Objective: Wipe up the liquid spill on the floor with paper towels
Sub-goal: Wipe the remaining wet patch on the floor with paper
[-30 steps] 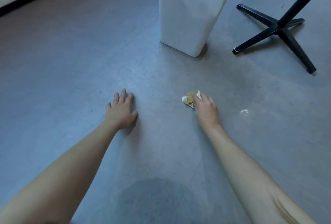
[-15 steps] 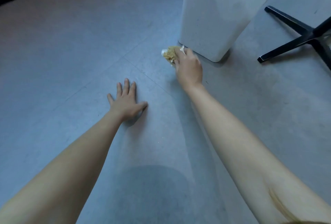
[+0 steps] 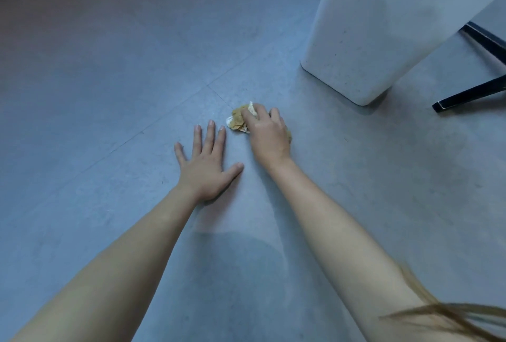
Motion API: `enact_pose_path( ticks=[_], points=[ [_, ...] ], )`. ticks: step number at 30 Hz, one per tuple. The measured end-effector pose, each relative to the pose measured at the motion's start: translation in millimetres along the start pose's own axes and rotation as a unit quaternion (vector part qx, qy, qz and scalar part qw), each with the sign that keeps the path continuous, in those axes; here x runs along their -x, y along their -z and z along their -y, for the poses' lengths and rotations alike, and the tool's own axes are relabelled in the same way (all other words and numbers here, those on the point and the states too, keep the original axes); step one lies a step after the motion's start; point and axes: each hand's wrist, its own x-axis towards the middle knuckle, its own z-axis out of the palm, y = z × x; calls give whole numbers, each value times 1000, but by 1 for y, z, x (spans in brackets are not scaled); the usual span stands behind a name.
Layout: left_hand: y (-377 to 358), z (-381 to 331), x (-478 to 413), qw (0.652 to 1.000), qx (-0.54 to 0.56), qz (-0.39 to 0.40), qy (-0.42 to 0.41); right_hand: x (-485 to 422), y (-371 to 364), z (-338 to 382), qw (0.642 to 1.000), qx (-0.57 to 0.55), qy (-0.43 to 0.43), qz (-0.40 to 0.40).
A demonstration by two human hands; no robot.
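The right hand (image 3: 267, 133) presses a stained, wadded paper towel (image 3: 238, 120) to the floor (image 3: 109, 68), fingers curled over it; the left hand (image 3: 206, 162) lies spread flat. Firm, overlapping strokes would lift most.

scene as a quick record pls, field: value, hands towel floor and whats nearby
floor: grey, no puddle plainly visible
left hand: flat on floor, fingers spread, empty
right hand: grips paper towel wad, pressing it down
wad state: crumpled, stained yellow-brown
nearby: white bin beyond right hand; black base leg at right edge
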Motion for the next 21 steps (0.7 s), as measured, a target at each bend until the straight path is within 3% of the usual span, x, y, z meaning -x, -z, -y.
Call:
enact_pose_path(
  ticks=[3,6,10,12,15,21],
  points=[
    [1,0,0,1000,-1,-7,1,-29,7,-6,999,27,-9,28],
    [1,1,0,1000,2,-1,2,-66,18,-13,993,61,-73,76],
    [2,0,0,1000,2,14,-2,-95,23,-14,980,13,-196,30],
    [2,0,0,1000,7,19,-2,-94,16,-5,990,-13,-140,16],
    [3,0,0,1000,7,22,-3,-76,-5,0,997,-2,5,74],
    [6,1,-1,999,16,36,-6,-63,4,-20,995,-21,67,69]
  ],
)
